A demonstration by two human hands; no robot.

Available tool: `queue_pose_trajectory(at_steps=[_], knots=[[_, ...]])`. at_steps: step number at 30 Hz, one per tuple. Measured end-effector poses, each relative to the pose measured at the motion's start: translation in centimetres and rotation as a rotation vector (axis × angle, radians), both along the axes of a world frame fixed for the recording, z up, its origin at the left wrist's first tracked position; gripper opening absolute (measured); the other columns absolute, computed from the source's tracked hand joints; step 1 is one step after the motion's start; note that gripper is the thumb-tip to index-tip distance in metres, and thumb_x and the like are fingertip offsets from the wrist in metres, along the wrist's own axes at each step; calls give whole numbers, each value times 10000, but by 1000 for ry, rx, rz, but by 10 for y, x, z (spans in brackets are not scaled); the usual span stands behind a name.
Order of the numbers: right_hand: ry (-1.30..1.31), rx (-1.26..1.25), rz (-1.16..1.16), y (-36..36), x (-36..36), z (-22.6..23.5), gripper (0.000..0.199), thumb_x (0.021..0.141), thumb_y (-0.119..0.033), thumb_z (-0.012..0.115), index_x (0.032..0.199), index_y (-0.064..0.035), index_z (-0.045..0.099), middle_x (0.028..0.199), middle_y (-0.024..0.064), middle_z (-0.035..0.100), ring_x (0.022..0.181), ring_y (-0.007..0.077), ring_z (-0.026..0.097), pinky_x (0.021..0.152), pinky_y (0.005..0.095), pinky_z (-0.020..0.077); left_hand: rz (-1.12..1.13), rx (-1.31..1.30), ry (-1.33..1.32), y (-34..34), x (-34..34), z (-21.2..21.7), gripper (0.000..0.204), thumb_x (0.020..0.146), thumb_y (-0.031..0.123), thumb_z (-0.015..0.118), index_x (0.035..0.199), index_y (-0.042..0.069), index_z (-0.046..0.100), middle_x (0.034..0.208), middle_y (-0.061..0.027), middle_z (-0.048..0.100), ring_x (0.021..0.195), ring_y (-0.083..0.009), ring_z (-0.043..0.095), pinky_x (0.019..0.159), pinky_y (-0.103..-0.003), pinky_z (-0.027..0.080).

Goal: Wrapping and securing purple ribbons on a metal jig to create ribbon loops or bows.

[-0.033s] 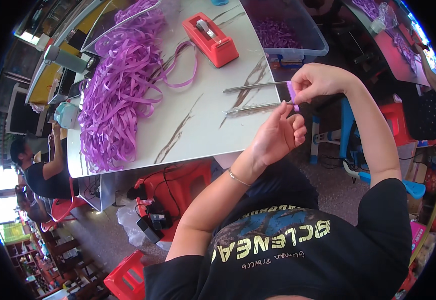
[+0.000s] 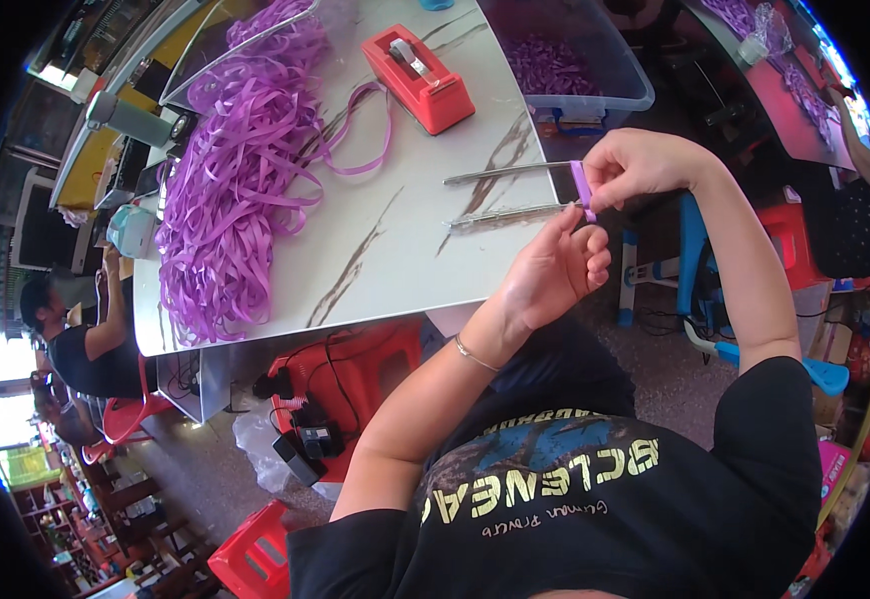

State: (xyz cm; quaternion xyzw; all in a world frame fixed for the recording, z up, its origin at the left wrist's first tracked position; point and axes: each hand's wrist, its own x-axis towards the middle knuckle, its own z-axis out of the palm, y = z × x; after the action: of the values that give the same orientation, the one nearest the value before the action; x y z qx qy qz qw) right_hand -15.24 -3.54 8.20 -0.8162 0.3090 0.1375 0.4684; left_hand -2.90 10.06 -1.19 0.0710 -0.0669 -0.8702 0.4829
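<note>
Two thin metal rods (image 2: 500, 175) lie side by side, pointing out past the right edge of the white marbled table (image 2: 375, 250). A purple ribbon (image 2: 582, 184) spans their outer ends. My right hand (image 2: 645, 165) pinches this ribbon between thumb and forefinger, beside the nearer rod's tip. From below, my left hand (image 2: 560, 268) reaches up with its thumb tip at the ribbon's lower end. Its other fingers are curled, and exactly what its fingertips grip is partly hidden.
A heap of loose purple ribbon (image 2: 240, 190) covers the table's left side. Behind stands a red tape dispenser (image 2: 420, 80). A clear plastic bin (image 2: 610, 100) holds purple pieces beyond the right edge. A red stool (image 2: 385, 364) bears cables and adapters. Another person (image 2: 85, 339) sits at far left.
My right hand has shifted very slightly at the ribbon, and my left thumb tip has moved a little. The rods and everything else stay in place.
</note>
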Motion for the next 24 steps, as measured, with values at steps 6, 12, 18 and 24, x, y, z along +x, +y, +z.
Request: queue_pose_trajectory(at_steps=[6, 12, 18, 24], knots=[[-27, 172, -56, 19, -20, 6, 199, 730, -202, 662, 692, -24, 580, 631, 21, 577, 582, 82, 539, 556, 216, 413, 81, -14, -162, 2, -5, 2, 229, 839, 144, 534, 1039, 90, 437, 867, 25, 494, 761, -78, 459, 664, -235, 395], [-41, 224, -82, 25, -28, 0, 176, 714, -170, 661, 694, -15, 578, 616, 23, 585, 567, 73, 559, 530, 204, 420, 97, -95, -275, 2, -5, 2, 303, 796, 78, 558, 1059, 93, 409, 868, 31, 477, 810, -65, 462, 684, -229, 386], [-46, 243, -98, 27, -27, -1, 176, 717, -171, 659, 700, -14, 581, 628, 23, 589, 573, 74, 561, 537, 203, 424, 103, -69, -322, 3, -6, 5, 316, 785, 49, 551, 1057, 102, 400, 865, 37, 474, 818, -67, 475, 692, -235, 381], [-36, 238, -92, 28, -26, 0, 174, 716, -171, 662, 699, -16, 585, 628, 20, 590, 572, 71, 559, 540, 198, 421, 117, -41, -294, 3, -6, 0, 314, 798, 85, 574, 1063, 103, 406, 877, 41, 490, 839, -75, 488, 702, -246, 386]])
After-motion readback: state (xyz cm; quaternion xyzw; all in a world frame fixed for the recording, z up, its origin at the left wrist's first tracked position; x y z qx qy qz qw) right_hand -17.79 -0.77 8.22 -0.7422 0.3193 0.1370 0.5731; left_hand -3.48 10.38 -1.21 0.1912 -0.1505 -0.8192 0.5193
